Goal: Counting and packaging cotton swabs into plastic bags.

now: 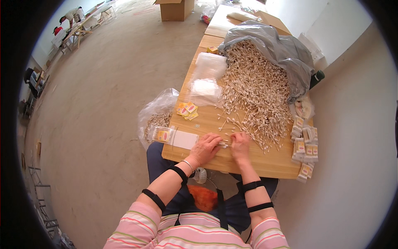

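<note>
Evidently bundling: left hand (206, 146) and right hand (239, 144) both curl closed on a small bunch of white-tipped wooden cotton swabs (223, 144) at the light wooden table's (265, 164) near edge — best kept level, tips evened. At 12 o'clock, a grey plastic sack (286, 50) spills loose swabs (257, 91). At 9 o'clock, a clear plastic bag (155, 114) holds more.

sleeves: pink striped | forearms: two black bands each | left wrist: thin silver bracelet (187, 164)
</note>
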